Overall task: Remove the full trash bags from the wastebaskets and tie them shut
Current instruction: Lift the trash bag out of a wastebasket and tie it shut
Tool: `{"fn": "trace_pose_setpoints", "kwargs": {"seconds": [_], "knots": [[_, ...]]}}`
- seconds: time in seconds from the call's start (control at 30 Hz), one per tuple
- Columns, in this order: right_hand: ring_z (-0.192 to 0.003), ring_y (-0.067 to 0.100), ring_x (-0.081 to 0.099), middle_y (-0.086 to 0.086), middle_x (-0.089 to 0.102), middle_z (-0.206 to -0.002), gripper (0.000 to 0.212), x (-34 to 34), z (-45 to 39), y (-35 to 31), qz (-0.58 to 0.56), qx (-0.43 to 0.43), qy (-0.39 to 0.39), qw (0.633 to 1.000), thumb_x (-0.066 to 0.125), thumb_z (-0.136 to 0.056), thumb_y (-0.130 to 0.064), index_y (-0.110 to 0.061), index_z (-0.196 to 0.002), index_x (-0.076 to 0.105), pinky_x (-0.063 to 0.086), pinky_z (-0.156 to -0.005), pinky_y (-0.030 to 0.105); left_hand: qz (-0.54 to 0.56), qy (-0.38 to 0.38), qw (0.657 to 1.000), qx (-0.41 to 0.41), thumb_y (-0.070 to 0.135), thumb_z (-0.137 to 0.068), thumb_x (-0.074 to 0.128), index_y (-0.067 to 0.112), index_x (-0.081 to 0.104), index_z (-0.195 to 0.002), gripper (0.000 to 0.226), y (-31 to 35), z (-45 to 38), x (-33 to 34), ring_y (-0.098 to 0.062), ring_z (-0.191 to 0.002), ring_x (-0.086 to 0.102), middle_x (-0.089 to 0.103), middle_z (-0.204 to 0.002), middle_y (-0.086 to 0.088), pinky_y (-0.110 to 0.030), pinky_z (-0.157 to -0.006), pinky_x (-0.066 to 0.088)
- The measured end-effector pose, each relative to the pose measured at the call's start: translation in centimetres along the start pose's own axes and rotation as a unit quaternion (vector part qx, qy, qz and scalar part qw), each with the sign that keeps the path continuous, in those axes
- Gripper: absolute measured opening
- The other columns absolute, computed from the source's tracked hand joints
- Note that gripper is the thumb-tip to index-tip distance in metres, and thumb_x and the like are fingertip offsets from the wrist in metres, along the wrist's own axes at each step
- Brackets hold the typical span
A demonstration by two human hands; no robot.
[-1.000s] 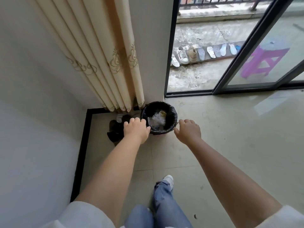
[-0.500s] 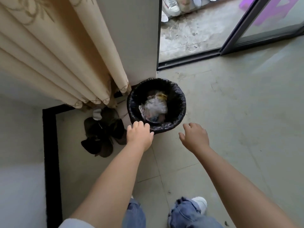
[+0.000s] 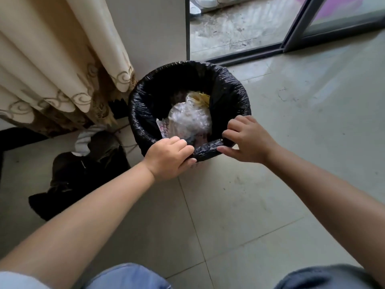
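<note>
One wastebasket (image 3: 145, 113) with one black trash bag (image 3: 229, 88), two hands (image 3: 168, 157) (image 3: 250, 138), one curtain (image 3: 52, 69), one dark heap of clothing (image 3: 83, 174).

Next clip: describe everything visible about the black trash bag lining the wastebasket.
The black trash bag is thin, glossy, crinkled plastic, its mouth folded outward over the round wastebasket's rim and bunched in wrinkles all around. It stands open on the tiled floor beside the curtain, holding crumpled clear plastic and something yellow. It is not yet lifted or tied. At the near rim the left hand grips the folded edge, and the right hand pinches it alongside.
</note>
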State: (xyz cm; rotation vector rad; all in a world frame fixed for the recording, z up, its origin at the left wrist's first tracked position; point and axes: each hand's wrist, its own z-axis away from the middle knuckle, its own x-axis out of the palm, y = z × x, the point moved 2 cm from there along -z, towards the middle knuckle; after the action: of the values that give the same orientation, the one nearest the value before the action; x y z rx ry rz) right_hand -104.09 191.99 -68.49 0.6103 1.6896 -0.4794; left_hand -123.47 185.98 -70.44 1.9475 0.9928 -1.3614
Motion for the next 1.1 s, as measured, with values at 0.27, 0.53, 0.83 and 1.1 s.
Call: {"fn": "trace_pose_setpoints", "kwargs": {"seconds": [0.27,0.53,0.83,1.1], "knots": [[-0.06,0.03,0.058,0.011,0.062,-0.066,0.044,-0.3,0.1,-0.8,-0.071,-0.03,0.014,0.997,0.05,-0.076,-0.046,-0.005,-0.073,0.067,0.049,-0.057,0.033,0.093,0.022,0.995,-0.015,0.033,-0.101,0.025,0.006,0.061,-0.078,0.051,-0.1,0.4,-0.4,-0.028,-0.054,0.061,0.062,-0.062,-0.01,-0.028,-0.047,0.052],[-0.052,0.032,0.057,0.014,0.063,-0.059,0.033,-1.1,-1.1,-0.5,-0.116,0.025,0.083,0.989,0.047,-0.078,-0.02,-0.002,-0.058,0.065,0.051,-0.047,0.035,0.025,0.08,0.976,-0.199,0.025,-0.083,0.047,0.003,0.071,-0.066,0.036,-0.9,-1.3,-2.9,-0.031,-0.055,0.061,0.06,-0.06,-0.013,-0.028,-0.048,0.046],[-0.085,0.037,0.061,0.02,0.063,-0.091,0.032,-1.4,-3.6,-1.0,-0.094,0.213,0.075,0.97,0.055,-0.088,-0.028,-0.001,-0.097,0.068,0.044,-0.065,0.034,0.023,-0.071,0.926,-0.371,0.043,-0.092,0.047,0.008,0.06,-0.114,0.043,-1.2,-3.1,-3.2,-0.03,-0.108,0.057,0.065,-0.111,-0.011,-0.034,-0.08,0.043],[-0.051,0.034,0.06,0.017,0.061,-0.061,0.03,-1.2,-1.2,-0.6,-0.007,0.167,0.073,0.983,0.083,-0.044,-0.005,0.0,-0.067,0.066,0.049,-0.049,0.031,-0.042,-0.057,0.942,-0.327,0.013,-0.075,0.073,0.006,0.068,-0.095,0.022,-2.5,-0.8,-3.9,-0.031,-0.089,0.064,0.069,-0.089,-0.011,-0.036,-0.074,0.051]]}}
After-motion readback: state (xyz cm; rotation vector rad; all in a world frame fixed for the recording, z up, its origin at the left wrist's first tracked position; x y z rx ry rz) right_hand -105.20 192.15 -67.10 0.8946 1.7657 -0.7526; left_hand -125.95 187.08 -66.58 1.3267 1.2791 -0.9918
